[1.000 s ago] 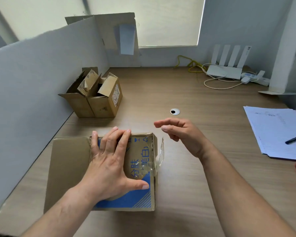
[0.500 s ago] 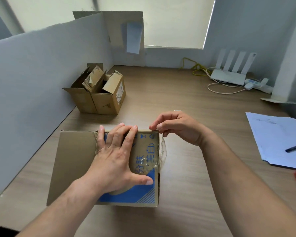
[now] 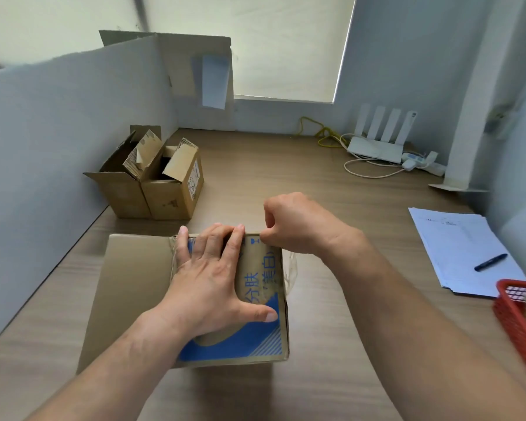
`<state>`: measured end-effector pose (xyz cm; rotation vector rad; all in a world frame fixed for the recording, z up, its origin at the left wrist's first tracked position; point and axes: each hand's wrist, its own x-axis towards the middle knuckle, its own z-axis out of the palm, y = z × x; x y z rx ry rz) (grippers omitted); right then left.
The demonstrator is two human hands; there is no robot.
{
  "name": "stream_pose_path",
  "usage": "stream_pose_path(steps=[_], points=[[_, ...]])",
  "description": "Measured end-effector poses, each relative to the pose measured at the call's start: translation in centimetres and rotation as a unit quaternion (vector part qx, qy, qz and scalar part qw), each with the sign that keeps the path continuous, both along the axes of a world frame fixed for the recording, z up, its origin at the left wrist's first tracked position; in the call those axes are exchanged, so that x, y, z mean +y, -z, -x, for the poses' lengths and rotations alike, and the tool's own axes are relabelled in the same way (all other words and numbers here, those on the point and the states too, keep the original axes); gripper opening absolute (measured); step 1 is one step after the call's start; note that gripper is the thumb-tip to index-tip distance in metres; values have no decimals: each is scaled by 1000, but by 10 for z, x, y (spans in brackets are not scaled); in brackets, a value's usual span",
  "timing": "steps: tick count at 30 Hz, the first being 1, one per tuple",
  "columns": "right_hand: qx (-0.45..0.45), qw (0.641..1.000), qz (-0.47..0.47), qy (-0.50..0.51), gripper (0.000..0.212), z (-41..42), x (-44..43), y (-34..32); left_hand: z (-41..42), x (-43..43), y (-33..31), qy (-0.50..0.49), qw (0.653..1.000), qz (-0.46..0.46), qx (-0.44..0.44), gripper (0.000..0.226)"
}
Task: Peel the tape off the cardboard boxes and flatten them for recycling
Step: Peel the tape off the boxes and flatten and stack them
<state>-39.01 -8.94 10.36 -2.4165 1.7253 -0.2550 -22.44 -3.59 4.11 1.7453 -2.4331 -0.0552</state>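
The cardboard box (image 3: 131, 287) sits at lower centre on the counter (image 3: 331, 202), printed in blue with Chinese characters, 美白 among them. The left hand (image 3: 213, 278) lies flat on its top with fingers straight, covering part of the print. The right hand (image 3: 295, 226) is curled at the box's far edge, thumb and forefinger pinching the clear tape (image 3: 291, 270), which hangs loose down the right side. At upper left stand two open boxes (image 3: 152, 186) with an unreadable side label. A white router (image 3: 377, 147) sits at upper right. At right lie papers (image 3: 456, 244), a pen (image 3: 490, 262) and a red basket (image 3: 520, 323).
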Motion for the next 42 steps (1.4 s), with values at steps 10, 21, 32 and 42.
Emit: stream_pose_path(steps=[10,21,32,42], points=[[-114,981,32,156,22,0,0,25,-2,-20,4,4,1000,-9,15,156],[-446,866,-85,209,23,21,8,32,-3,-19,1,34,999,-12,-5,154],[9,987,1,158,24,-8,6,6,-4,-16,4,27,1000,-7,0,154],[-101,977,-50,181,29,1,5,7,-2,-17,3,20,1000,-11,-4,154]])
